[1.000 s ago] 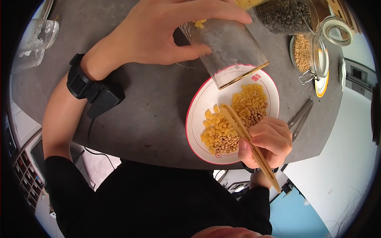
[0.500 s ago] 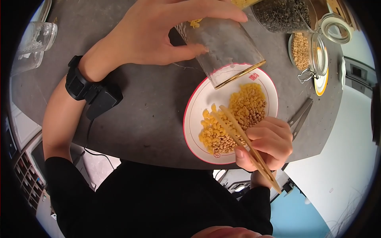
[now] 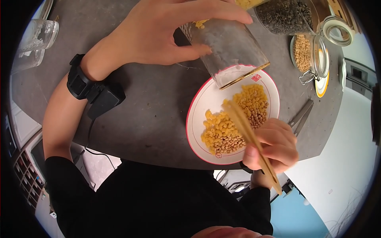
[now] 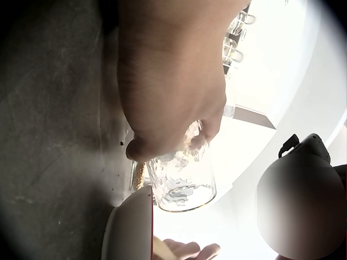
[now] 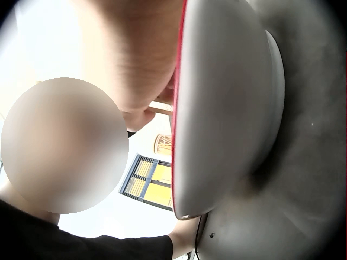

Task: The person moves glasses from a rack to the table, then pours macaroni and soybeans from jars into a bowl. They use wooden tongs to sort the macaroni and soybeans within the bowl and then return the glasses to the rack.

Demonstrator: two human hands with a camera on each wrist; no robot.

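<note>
In the head view, the fingers of the right hand (image 3: 274, 146) are curled round pale wooden tongs (image 3: 252, 133), thumb against the near side. The tongs' blurred tips point to eleven o'clock, over the food; whether they pinch anything, I cannot tell. The thumb and fingers of the left hand (image 3: 154, 35) are spread round a clear glass (image 3: 234, 49), gripping it at a tilt, its gold-rimmed mouth towards five o'clock, over the plate's twelve o'clock edge.

Below lies the red-rimmed plate (image 3: 202, 99), the right hand at its four o'clock. It holds yellow macaroni (image 3: 250, 97) and round tan beans (image 3: 228, 143), in two mixed patches, beans mostly on the side towards six o'clock. (The left wrist view shows the glass's walls to be quite rippled.)

Farther out, from the plate's middle, a metal tool (image 3: 302, 115), perhaps scissors, lies at three o'clock. An open clip-top jar (image 3: 303, 55) of pale beans sits between one and two, a container (image 3: 283, 18) of dark dried bits at one, and more clear glassware (image 3: 37, 35) at ten.
</note>
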